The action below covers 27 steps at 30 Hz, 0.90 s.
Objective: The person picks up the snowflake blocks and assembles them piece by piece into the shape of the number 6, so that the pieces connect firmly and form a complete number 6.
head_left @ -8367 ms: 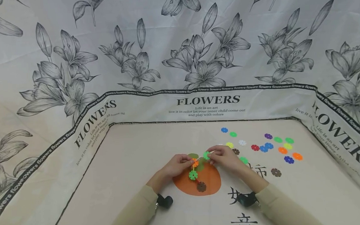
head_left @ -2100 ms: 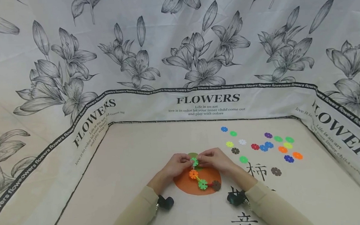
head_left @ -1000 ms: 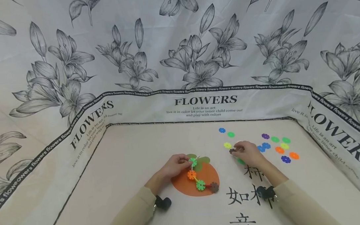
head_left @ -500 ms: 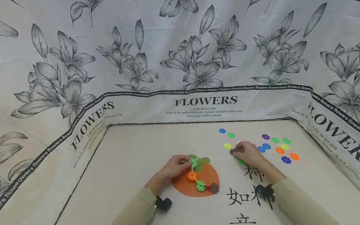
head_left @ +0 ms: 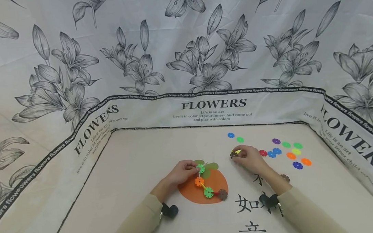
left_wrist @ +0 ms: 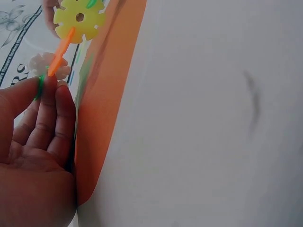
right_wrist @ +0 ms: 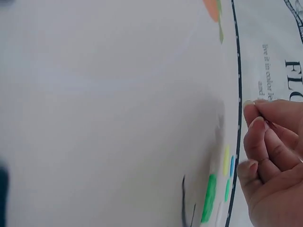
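The left hand (head_left: 181, 171) stands at the left upper edge of the persimmon (head_left: 190, 193), a flat printed shape of matte orange with rounded green leaves. Thumb and fingers pinch the upper green disc (head_left: 200, 168) of the chain (head_left: 208, 192), which hangs or lies across the persimmon toward its lower right edge; contact with the cloth (head_left: 127, 201) cannot be told.

The chain consists of thin, smooth, plastic-looking discs with notched rims, slotted together at angles. Below the green one come a pale link, an orange disc (head_left: 199, 181), a yellow disc (left_wrist: 68, 19) with a round centre hole, another green, a red disc (head_left: 216, 193) seen edge-on, and a dark brown one at the persimmon's edge. A pale sliver projects above the upper green disc.

The right hand (head_left: 249, 159), to the upper right of the persimmon, grips a loose brown disc (head_left: 233, 155) between thumb and forefinger; in its wrist view the piece shows only as a dark sliver. A loose yellow disc (head_left: 238, 151) is partly hidden just behind.

Further right of the persimmon, loose discs (head_left: 291, 156) of the same notched form lie scattered. Brush-like black characters (head_left: 246, 203) are printed beside the persimmon.
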Each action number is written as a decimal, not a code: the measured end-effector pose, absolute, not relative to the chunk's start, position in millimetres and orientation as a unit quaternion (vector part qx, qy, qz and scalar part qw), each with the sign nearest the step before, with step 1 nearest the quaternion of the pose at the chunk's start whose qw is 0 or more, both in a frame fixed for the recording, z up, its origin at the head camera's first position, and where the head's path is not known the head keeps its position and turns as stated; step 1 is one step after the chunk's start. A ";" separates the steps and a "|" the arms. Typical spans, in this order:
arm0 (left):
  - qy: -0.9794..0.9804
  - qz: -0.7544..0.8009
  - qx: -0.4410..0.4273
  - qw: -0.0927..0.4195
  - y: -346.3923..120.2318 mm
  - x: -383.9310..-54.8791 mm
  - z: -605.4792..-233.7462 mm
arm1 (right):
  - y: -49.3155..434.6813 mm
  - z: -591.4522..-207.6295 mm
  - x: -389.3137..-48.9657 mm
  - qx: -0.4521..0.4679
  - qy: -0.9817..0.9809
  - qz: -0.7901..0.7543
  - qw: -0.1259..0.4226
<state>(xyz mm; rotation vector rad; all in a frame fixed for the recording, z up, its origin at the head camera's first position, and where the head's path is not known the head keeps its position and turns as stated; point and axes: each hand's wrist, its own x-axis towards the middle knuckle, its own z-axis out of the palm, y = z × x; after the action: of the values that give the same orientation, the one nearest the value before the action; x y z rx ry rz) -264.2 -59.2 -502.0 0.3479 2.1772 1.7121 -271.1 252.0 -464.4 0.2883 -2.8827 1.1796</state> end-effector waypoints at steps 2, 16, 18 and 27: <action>0.770 0.602 0.123 0.173 -59.2 -264.3 -501.9 | 246.3 -464.0 -271.1 0.106 -0.912 0.396 0.005; 0.774 0.596 0.126 0.173 -59.3 -264.9 -503.7 | 211.5 -464.3 -264.6 0.140 -0.827 0.539 -0.084; 0.774 0.596 0.125 0.174 -59.2 -265.0 -503.9 | 208.1 -464.3 -264.1 0.141 -0.819 0.549 -0.094; 0.777 0.593 0.122 0.171 -59.2 -266.0 -503.4 | 191.8 -465.3 -262.5 0.142 -0.795 0.579 -0.116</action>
<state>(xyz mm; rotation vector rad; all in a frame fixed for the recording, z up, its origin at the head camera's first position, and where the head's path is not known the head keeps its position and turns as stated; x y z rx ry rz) -266.0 -59.2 -503.4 0.3462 2.2063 1.6845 -262.5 191.8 -465.3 0.4827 -2.6991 1.9657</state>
